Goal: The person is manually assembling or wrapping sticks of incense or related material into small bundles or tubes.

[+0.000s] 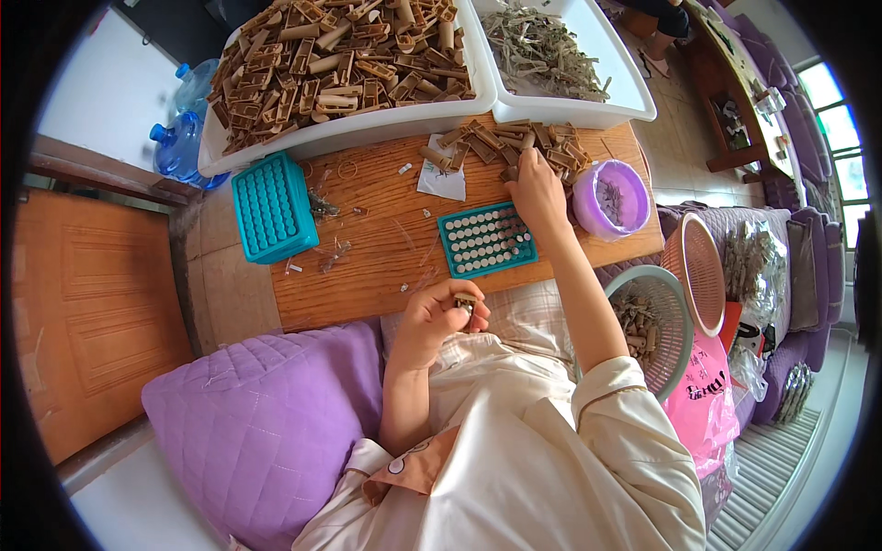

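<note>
My left hand point(430, 320) is closed in front of my lap, gripping a small brown plastic part point(466, 299) with a shiny bit below its top; the fingers hide most of it. My right hand point(537, 190) reaches over the table to a loose pile of brown plastic casings point(482, 140). Its fingertips are closed on one casing point(528, 141) at the pile's edge. Under the right wrist lies a teal tray point(471, 268) with rows of pale round pieces; a few metallic ones stand at its right side. The purple tub point(588, 219) of small grey pieces is just right of that wrist.
A white bin point(367, 118) heaped with brown casings and another white bin point(634, 108) of greyish strips stand at the back. Stacked teal trays point(273, 207) sit left on the wooden table point(367, 266). Baskets, including a grey one point(682, 354), are at my right.
</note>
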Tool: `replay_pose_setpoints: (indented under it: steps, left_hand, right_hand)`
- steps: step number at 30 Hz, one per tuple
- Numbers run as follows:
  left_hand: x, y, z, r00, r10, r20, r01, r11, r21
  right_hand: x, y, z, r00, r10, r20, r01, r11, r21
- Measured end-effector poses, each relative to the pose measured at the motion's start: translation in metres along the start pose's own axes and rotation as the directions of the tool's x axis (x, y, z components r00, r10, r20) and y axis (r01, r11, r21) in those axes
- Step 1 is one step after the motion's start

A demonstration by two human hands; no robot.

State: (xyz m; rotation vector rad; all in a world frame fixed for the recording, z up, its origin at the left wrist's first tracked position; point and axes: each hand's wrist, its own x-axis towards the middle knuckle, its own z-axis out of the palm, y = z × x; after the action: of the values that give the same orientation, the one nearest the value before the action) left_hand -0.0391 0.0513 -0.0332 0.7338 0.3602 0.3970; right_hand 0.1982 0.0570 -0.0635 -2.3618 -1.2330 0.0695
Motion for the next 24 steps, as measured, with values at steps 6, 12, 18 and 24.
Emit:
replay_pose_setpoints:
  steps: [6,12,18,24]
  left_hand:
    - [0.007,-0.007,-0.013,0.991,0.025,-0.135,-0.035,0.996,-0.077]
    - [0.010,-0.010,-0.007,0.974,0.035,-0.224,-0.065,0.989,-0.130]
    - [0.009,-0.010,0.005,0.934,0.163,-0.317,-0.217,0.966,-0.141]
    - [0.002,-0.012,0.008,0.876,0.319,-0.361,-0.389,0.911,-0.139]
  right_hand:
    - [0.004,0.010,-0.007,0.998,0.038,-0.045,-0.034,0.997,0.075]
    - [-0.008,-0.019,-0.056,0.951,0.256,0.172,-0.292,0.572,0.767]
    - [-0.079,-0.071,-0.056,0.974,0.124,0.191,-0.214,0.216,0.953]
    - [-0.112,-0.095,-0.050,0.931,0.034,0.363,-0.361,-0.064,0.930]
